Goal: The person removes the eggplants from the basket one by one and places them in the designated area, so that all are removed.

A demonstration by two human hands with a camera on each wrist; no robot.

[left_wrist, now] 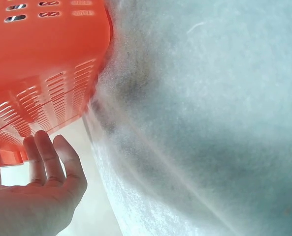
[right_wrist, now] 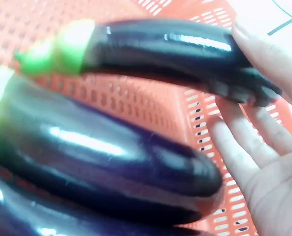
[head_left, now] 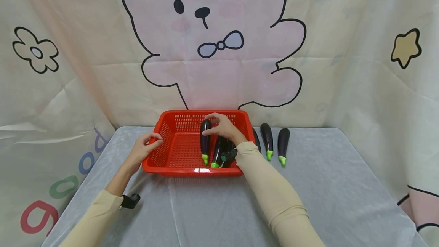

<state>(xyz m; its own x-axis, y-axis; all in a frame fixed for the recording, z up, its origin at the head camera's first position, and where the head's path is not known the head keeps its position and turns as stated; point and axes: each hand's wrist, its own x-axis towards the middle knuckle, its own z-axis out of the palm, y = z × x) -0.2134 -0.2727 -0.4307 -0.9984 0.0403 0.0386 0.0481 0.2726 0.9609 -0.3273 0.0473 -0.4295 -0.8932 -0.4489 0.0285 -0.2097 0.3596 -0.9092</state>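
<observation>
A cartoon-printed cloth backdrop (head_left: pixel 219 48) hangs behind a table under a pale grey cover (head_left: pixel 219 209). In the middle stands a red perforated basket (head_left: pixel 178 163). Inside it, a dark purple eggplant (head_left: pixel 205 140) lies with its long axis running from the far wall toward the person, green cap at the near end. The right hand (head_left: pixel 224 127) sits over the eggplant's far, rounded end, so the fruit stretches away from the fingertips toward the near rim. The right wrist view shows the fingers (right_wrist: pixel 254 142) only loosely parted and nearly straight, their tips touching that end; whether the thumb closes on it is not clear. Just beside it on the right lie a second eggplant (head_left: pixel 218 151) and a third, mostly hidden by the wrist. The left hand (head_left: pixel 145 148) rests at the basket's left rim, fingers relaxed and close together against the outer wall (left_wrist: pixel 42 88), not curled round it. On the cover right of the basket, two more eggplants (head_left: pixel 267 140) lie side by side, caps toward the person, nearer the right arm.
</observation>
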